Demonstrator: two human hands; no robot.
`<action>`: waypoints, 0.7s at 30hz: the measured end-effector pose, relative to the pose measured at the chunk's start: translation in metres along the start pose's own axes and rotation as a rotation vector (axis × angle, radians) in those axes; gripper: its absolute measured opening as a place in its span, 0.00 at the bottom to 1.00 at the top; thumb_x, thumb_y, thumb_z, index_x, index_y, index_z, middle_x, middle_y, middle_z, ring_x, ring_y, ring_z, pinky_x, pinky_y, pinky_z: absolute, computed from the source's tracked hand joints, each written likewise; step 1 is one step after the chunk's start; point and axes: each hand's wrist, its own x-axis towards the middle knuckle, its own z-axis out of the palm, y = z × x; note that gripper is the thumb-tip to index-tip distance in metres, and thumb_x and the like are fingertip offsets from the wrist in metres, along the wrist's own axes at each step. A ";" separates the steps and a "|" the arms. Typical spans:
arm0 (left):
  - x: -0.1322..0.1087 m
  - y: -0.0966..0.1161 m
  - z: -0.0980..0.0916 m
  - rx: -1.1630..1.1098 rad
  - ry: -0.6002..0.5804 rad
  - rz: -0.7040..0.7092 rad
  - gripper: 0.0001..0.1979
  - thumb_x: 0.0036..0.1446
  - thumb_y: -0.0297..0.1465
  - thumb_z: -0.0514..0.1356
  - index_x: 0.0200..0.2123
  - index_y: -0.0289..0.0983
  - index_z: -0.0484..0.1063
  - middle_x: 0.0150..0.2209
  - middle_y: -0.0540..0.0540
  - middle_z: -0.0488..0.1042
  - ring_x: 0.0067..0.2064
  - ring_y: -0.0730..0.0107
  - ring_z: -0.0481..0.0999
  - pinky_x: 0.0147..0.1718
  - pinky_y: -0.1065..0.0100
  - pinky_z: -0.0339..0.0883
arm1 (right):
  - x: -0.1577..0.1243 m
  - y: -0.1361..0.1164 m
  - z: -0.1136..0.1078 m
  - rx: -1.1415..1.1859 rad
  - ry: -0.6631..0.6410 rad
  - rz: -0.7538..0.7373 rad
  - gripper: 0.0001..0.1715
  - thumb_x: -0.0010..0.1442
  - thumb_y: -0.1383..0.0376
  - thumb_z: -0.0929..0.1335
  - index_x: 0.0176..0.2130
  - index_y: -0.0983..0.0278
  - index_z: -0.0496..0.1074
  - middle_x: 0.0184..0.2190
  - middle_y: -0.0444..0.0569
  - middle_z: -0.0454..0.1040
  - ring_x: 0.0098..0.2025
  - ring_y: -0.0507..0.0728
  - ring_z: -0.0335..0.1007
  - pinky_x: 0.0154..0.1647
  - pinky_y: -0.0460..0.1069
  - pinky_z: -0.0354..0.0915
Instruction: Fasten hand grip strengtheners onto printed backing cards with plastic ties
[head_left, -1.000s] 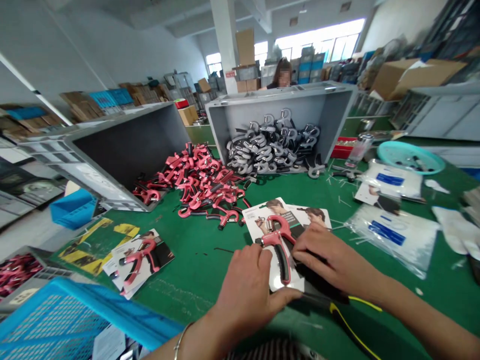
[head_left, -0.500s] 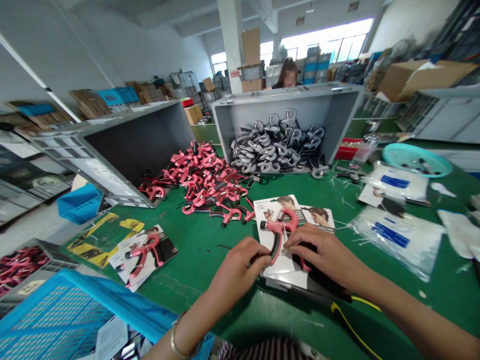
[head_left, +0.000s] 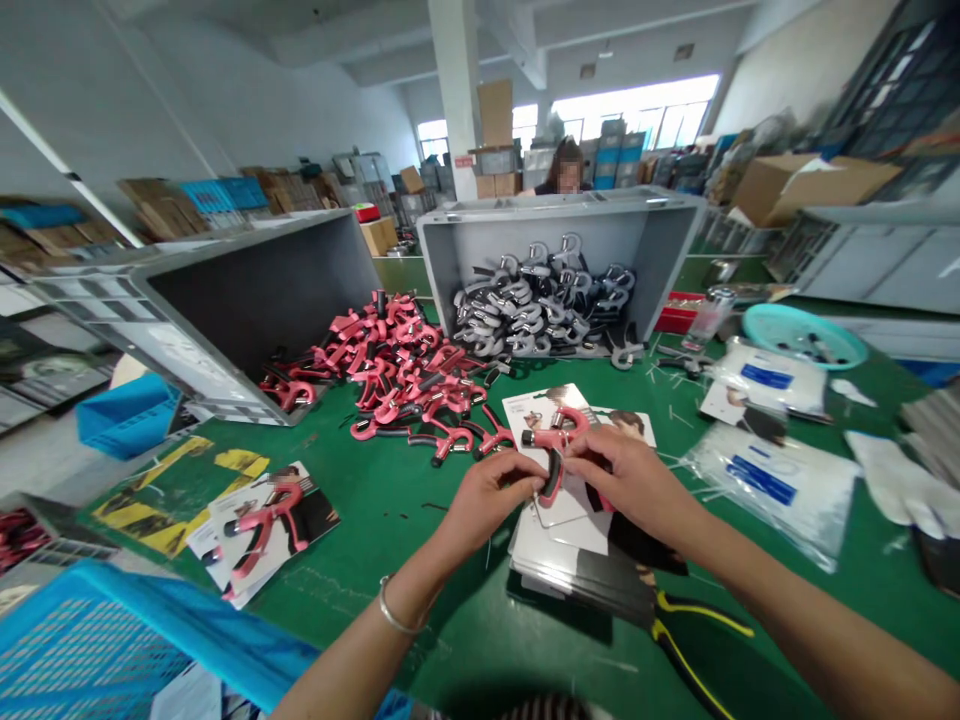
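A red hand grip [head_left: 555,480] lies on a printed card [head_left: 532,410], over a stack of cards [head_left: 577,575]. My left hand [head_left: 491,500] is closed at the lower left of the grip, thumb and index finger pressed together by its black handle. My right hand [head_left: 626,480] pinches near the middle of the grip; what lies between its fingertips is too small to make out. Yellow-handled pliers [head_left: 694,640] rest beside the stack. To the left, another red grip [head_left: 266,525] lies on cards.
Red grips [head_left: 412,360] spill from a tipped grey crate [head_left: 247,300]. Grey grips [head_left: 540,300] fill another crate [head_left: 439,270]. Bags of white ties [head_left: 776,485] and a turquoise tray [head_left: 806,335] are right, a blue basket [head_left: 150,620] lower left. A person [head_left: 564,170] is behind.
The view has shifted. The grip and its top card have moved up off the front of the stack, and more of the stack and pliers shows. Both hands remain closed near the grip.
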 end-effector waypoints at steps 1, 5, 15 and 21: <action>0.000 0.002 0.001 0.004 -0.003 0.007 0.08 0.57 0.34 0.63 0.36 0.36 0.79 0.34 0.45 0.77 0.38 0.67 0.75 0.41 0.66 0.69 | 0.001 0.000 -0.001 -0.033 -0.012 -0.041 0.13 0.66 0.59 0.65 0.33 0.60 0.73 0.31 0.46 0.75 0.37 0.58 0.70 0.40 0.51 0.62; -0.009 0.006 0.004 -0.113 -0.001 -0.002 0.11 0.59 0.34 0.62 0.43 0.36 0.78 0.41 0.42 0.78 0.43 0.63 0.77 0.46 0.62 0.71 | -0.001 0.009 -0.007 -0.079 -0.095 -0.131 0.11 0.67 0.60 0.64 0.35 0.59 0.74 0.34 0.47 0.76 0.39 0.58 0.70 0.42 0.52 0.62; -0.012 -0.003 0.015 0.049 0.217 0.007 0.07 0.57 0.33 0.64 0.38 0.38 0.79 0.36 0.46 0.77 0.37 0.68 0.75 0.37 0.69 0.68 | -0.005 0.017 -0.011 -0.090 -0.111 -0.112 0.09 0.66 0.63 0.65 0.36 0.60 0.74 0.35 0.47 0.76 0.39 0.57 0.70 0.42 0.52 0.64; 0.004 0.004 0.019 0.140 0.138 0.122 0.05 0.57 0.29 0.64 0.37 0.39 0.79 0.36 0.47 0.78 0.39 0.67 0.75 0.41 0.68 0.67 | 0.003 0.009 -0.012 -0.209 -0.185 -0.273 0.11 0.65 0.68 0.64 0.40 0.58 0.75 0.46 0.49 0.76 0.50 0.60 0.70 0.52 0.56 0.63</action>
